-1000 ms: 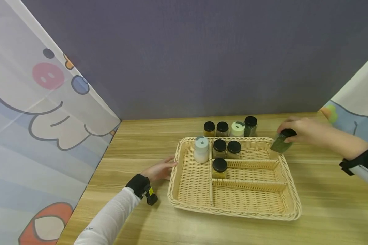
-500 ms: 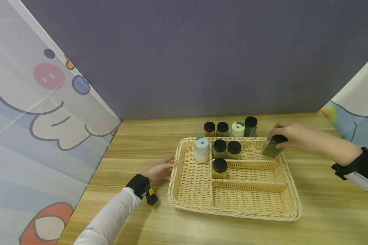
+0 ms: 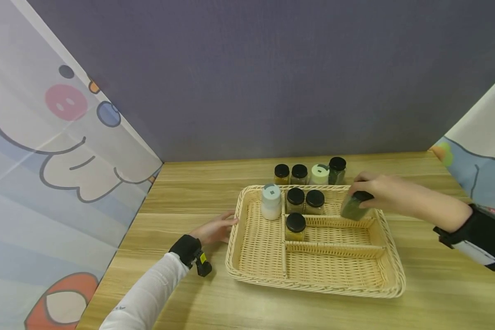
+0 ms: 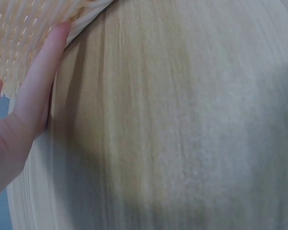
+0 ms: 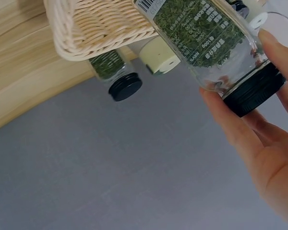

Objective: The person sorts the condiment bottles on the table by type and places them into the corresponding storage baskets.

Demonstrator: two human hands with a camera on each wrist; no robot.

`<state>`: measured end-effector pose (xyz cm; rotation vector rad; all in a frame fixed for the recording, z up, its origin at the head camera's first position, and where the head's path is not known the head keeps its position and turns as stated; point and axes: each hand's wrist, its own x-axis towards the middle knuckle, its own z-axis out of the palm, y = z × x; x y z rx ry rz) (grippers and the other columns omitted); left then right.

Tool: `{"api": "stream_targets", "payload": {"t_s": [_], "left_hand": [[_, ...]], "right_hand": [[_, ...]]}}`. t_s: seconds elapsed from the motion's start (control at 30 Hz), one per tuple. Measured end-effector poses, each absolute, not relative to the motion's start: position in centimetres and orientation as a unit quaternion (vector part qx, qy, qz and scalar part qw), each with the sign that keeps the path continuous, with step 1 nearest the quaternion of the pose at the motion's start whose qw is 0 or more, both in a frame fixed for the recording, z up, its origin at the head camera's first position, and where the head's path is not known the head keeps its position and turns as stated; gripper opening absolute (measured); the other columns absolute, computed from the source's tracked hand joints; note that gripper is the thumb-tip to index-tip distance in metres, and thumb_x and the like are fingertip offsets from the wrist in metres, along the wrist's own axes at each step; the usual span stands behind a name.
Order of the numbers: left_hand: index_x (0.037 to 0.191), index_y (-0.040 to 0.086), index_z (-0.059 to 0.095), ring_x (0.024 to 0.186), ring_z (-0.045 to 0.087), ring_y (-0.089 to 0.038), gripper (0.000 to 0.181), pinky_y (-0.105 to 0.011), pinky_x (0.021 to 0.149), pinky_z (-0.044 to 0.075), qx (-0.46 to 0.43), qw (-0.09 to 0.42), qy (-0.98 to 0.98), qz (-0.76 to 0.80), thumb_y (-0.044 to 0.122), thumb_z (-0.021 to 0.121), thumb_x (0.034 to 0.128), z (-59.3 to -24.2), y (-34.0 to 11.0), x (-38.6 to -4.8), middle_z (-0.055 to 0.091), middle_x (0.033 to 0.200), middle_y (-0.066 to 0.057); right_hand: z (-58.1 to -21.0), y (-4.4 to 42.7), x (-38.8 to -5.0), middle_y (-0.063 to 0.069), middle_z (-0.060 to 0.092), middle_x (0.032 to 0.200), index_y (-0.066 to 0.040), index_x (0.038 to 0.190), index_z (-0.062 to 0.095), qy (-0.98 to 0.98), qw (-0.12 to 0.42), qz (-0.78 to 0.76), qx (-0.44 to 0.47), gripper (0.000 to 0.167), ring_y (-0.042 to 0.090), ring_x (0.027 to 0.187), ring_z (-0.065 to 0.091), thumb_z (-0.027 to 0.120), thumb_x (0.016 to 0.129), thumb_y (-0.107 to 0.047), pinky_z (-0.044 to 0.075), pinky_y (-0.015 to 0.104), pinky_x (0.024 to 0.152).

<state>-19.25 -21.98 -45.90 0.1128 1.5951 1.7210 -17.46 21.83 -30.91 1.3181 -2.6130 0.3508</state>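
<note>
My right hand grips a jar of green herbs near its black lid, tilted, over the right part of the basket's back compartment. In the right wrist view the herb jar is pinched between thumb and fingers. My left hand touches the left rim of the wicker basket, fingers extended; the left wrist view shows the hand against the woven side. Inside the basket stand a white-capped jar, two black-lidded jars and a yellow-filled jar.
Behind the basket, on the wooden table, stand two small black-lidded jars, a cream-capped jar and another green herb jar. A grey panel rises at the back, with patterned sheets at the sides.
My right hand has carried the herb jar leftward from the basket's back right corner to over the back compartment. The left hand and basket have stayed in place.
</note>
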Motion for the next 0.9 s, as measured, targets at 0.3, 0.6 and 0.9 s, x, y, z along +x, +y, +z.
{"api": "stream_targets", "payload": {"t_s": [0.3,0.6,0.9], "left_hand": [[0.140,0.016,0.012,0.117,0.041,-0.031,0.052,-0.052,0.085,0.043,0.042,0.385,0.628,0.675,0.020,0.038,0.0949,-45.9,-22.0,-19.3,0.030,0.137,-0.022],[0.140,0.015,0.011,0.114,0.044,-0.030,0.054,-0.051,0.085,0.043,0.043,0.386,0.628,0.674,0.021,0.040,0.0945,-45.9,-22.0,-19.4,0.033,0.135,-0.021],[0.141,0.015,0.010,0.113,0.045,-0.030,0.054,-0.051,0.085,0.043,0.047,0.387,0.626,0.675,0.021,0.039,0.0950,-45.8,-22.0,-19.4,0.032,0.135,-0.023]], "right_hand": [[-30.5,20.4,-16.5,0.008,0.055,0.096,-0.022,0.088,0.063,-0.889,0.062,0.103,0.441,0.029,0.018,0.070,0.059,0.076,0.064,-0.012,0.049,0.026,0.053],[-30.6,19.5,-15.8,0.002,0.051,0.089,-0.020,0.090,0.063,-0.878,0.052,0.110,0.463,0.030,0.013,0.066,0.056,0.076,0.064,-0.012,0.047,0.021,0.051],[-30.4,18.3,-14.9,0.003,0.053,0.092,-0.018,0.092,0.062,-0.856,0.068,0.104,0.502,0.030,0.013,0.073,0.055,0.076,0.065,-0.013,0.047,0.020,0.054]]}}
